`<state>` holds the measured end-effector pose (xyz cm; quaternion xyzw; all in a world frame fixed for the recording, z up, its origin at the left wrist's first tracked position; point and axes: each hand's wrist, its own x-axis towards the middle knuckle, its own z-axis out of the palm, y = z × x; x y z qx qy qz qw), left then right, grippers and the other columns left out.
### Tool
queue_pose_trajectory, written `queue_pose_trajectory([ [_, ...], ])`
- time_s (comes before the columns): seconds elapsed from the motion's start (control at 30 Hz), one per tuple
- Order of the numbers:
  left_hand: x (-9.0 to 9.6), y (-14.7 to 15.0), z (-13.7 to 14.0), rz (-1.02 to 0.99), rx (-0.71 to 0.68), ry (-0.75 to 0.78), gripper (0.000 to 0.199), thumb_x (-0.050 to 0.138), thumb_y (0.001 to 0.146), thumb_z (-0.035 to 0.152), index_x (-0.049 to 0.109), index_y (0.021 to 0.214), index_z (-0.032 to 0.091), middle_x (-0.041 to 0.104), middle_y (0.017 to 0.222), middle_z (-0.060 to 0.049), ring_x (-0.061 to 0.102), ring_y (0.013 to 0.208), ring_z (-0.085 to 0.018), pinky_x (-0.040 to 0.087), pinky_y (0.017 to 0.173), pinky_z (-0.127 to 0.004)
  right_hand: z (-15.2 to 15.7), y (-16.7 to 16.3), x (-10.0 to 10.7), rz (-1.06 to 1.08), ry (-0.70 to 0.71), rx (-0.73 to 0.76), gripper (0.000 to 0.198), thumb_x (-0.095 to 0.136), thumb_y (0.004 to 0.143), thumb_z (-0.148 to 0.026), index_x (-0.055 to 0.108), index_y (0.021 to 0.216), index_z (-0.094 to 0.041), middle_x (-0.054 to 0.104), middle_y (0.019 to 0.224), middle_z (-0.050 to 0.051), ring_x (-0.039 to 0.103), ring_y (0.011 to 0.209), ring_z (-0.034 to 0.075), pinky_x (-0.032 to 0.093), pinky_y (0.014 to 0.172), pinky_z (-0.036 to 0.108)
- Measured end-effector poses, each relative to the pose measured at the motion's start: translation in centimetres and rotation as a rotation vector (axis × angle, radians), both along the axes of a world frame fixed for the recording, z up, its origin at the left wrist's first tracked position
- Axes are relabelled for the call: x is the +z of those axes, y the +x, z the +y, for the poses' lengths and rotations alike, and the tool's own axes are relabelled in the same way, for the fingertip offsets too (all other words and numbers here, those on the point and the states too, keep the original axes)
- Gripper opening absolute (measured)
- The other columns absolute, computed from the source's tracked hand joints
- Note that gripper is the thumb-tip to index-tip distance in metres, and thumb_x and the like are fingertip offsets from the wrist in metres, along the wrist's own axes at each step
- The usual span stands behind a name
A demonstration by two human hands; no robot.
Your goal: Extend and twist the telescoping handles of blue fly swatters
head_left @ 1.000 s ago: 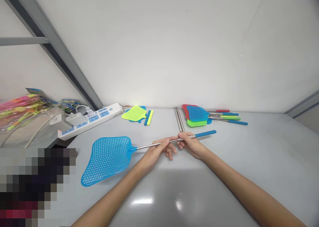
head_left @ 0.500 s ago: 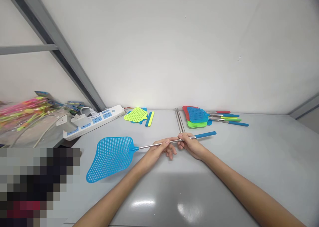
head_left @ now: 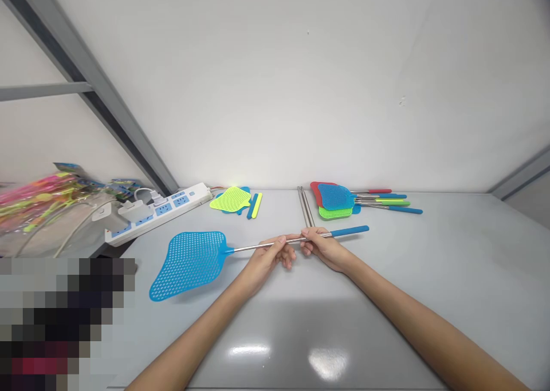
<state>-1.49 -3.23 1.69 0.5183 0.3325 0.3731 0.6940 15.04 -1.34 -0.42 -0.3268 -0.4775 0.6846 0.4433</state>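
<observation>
A blue fly swatter with a thin metal rod and a blue handle lies level across both hands, above the table. My left hand is closed on the rod, thumb on top, nearer the mesh head. Close by on the right, my right hand pinches the rod just before the blue handle. Behind it two bare metal rods lie side by side, their near ends partly hidden by that hand. Further right sits a pile of fly swatters in red, blue and green, handles pointing right.
Yellow and blue swatter heads lie at the back left beside a blue and a yellow handle. A white power strip with plugs stands left. Packaged colourful items are at far left. A wall closes off the back.
The swatter's mesh head has risen slightly and tilted a little. Both hands keep their hold on the rod. The whole view has shifted slightly.
</observation>
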Motion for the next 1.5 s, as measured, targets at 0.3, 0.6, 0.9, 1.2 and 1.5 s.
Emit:
queue_pose_trajectory([
  [0.3, -0.66, 0.14, 0.17, 0.021, 0.049, 0.063, 0.036, 0.039, 0.080, 0.037, 0.054, 0.104, 0.014, 0.053, 0.064, -0.001, 0.048, 0.056, -0.010, 0.037, 0.056, -0.025, 0.26, 0.08, -0.08, 0.050, -0.038, 0.010, 0.026, 0.052, 0.075, -0.032, 0.055, 0.058, -0.013, 0.040, 0.044, -0.004, 0.041, 0.045, 0.008, 0.028, 0.050, 0.024],
  [0.6, -0.63, 0.03, 0.26, 0.105, 0.062, 0.098, 0.038, 0.037, 0.081, 0.039, 0.053, 0.104, 0.013, 0.049, 0.056, 0.002, 0.044, 0.049, -0.009, 0.036, 0.054, -0.024, 0.25, 0.03, -0.16, 0.092, -0.058, 0.014, 0.032, 0.051, 0.075, -0.030, 0.046, 0.049, -0.014, 0.040, 0.045, -0.004, 0.041, 0.044, 0.008, 0.028, 0.050, 0.025],
  [0.9, -0.57, 0.10, 0.29, 0.090, 0.069, 0.068, 0.039, 0.039, 0.079, 0.041, 0.054, 0.103, 0.014, 0.048, 0.054, 0.002, 0.043, 0.047, -0.008, 0.035, 0.052, -0.023, 0.27, 0.01, -0.02, 0.109, -0.042, 0.027, 0.026, 0.050, 0.076, -0.030, 0.055, 0.058, -0.012, 0.045, 0.048, -0.002, 0.043, 0.046, 0.009, 0.031, 0.051, 0.025],
  [1.2, -0.55, -0.04, 0.28, 0.118, 0.064, 0.070, 0.039, 0.039, 0.079, 0.040, 0.055, 0.104, 0.014, 0.046, 0.052, 0.003, 0.041, 0.046, -0.008, 0.034, 0.050, -0.022, 0.30, 0.00, -0.03, 0.090, -0.037, 0.020, 0.027, 0.051, 0.075, -0.030, 0.053, 0.054, -0.013, 0.044, 0.048, -0.002, 0.043, 0.046, 0.008, 0.030, 0.051, 0.024],
  [1.5, -0.59, -0.14, 0.37, 0.122, 0.052, 0.062, 0.038, 0.039, 0.079, 0.038, 0.054, 0.104, 0.014, 0.045, 0.052, 0.002, 0.041, 0.047, -0.009, 0.034, 0.051, -0.023, 0.40, -0.16, -0.21, 0.085, -0.019, 0.005, 0.029, 0.049, 0.076, -0.032, 0.052, 0.055, -0.013, 0.043, 0.046, -0.003, 0.043, 0.045, 0.009, 0.030, 0.050, 0.024],
])
